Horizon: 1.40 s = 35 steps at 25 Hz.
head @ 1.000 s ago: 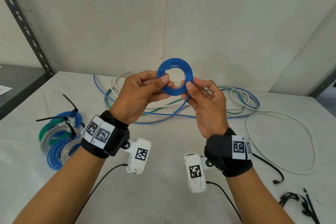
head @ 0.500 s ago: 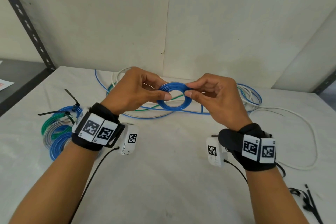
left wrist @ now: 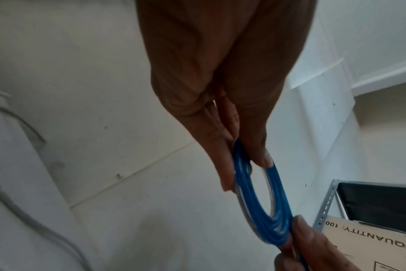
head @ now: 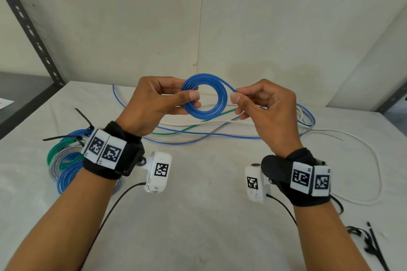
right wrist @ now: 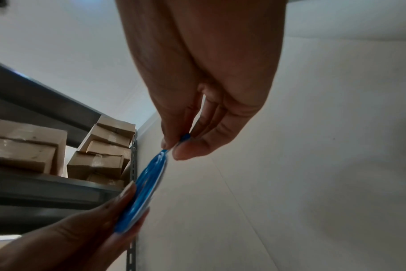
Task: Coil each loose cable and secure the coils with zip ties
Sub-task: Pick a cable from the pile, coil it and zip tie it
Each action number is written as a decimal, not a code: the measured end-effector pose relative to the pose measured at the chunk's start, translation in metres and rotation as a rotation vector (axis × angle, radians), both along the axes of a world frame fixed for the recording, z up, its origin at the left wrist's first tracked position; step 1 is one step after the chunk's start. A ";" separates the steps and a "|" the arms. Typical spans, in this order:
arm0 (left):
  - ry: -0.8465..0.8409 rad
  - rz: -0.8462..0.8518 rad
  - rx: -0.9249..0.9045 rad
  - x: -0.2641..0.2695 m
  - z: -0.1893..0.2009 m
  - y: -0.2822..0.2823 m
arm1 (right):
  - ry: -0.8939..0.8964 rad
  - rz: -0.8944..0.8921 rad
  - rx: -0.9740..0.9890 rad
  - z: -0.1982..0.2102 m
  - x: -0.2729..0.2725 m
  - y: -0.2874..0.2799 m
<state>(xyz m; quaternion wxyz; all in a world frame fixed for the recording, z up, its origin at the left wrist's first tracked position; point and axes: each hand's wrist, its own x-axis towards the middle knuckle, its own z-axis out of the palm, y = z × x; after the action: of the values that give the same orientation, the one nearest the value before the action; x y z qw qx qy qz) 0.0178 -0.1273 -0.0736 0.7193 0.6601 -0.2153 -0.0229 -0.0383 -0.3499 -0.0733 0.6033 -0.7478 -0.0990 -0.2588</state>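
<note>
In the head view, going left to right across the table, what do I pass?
Tied coils → left hand → blue coil → right hand → loose white cable → spare zip ties.

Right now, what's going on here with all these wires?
A person is winding a blue cable into a small coil in the air above the table. The left hand pinches the coil while the right hand feeds the strand around. Tied coils lie at left, loose cables behind, and spare zip ties at right.
</note>
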 end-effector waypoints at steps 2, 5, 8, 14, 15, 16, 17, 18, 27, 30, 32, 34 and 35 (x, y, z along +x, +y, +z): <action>0.045 0.005 -0.065 0.000 0.000 -0.002 | -0.004 0.031 0.061 -0.003 0.000 0.007; 0.087 0.028 -0.157 -0.002 -0.001 -0.008 | -0.041 -0.027 0.097 -0.007 0.001 0.018; 0.088 0.059 -0.199 -0.004 -0.004 -0.017 | -0.084 -0.127 0.097 -0.014 0.003 0.024; 0.110 0.046 -0.211 -0.010 -0.009 -0.027 | -0.114 -0.271 0.104 -0.022 0.008 0.025; 0.114 0.044 -0.220 -0.010 -0.009 -0.028 | -0.101 -0.232 0.151 -0.022 0.008 0.025; 0.119 0.043 -0.231 -0.010 -0.010 -0.028 | -0.081 -0.165 0.208 -0.021 0.008 0.025; 0.127 0.043 -0.246 -0.010 -0.010 -0.028 | -0.055 -0.083 0.269 -0.020 0.007 0.026; 0.142 0.043 -0.267 -0.010 -0.011 -0.029 | -0.032 -0.010 0.326 -0.019 0.006 0.028; 0.223 0.045 -0.364 -0.009 -0.019 -0.037 | -0.002 0.011 0.524 -0.021 0.003 0.039; 0.221 0.032 -0.342 -0.009 -0.020 -0.037 | -0.014 -0.018 0.495 -0.021 0.005 0.037; 0.207 -0.008 -0.277 -0.008 -0.018 -0.035 | -0.013 -0.019 0.454 -0.021 0.007 0.030; 0.150 -0.037 -0.145 -0.006 -0.016 -0.029 | 0.008 0.016 0.347 -0.021 0.009 0.020; 0.102 -0.047 -0.059 -0.005 -0.014 -0.025 | 0.017 0.039 0.286 -0.021 0.010 0.016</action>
<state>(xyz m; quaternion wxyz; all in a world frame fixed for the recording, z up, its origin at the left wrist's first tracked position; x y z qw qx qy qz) 0.0132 -0.1521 -0.0878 0.7478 0.6313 -0.1943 -0.0670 -0.0278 -0.3342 -0.0943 0.7096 -0.6542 -0.0703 -0.2523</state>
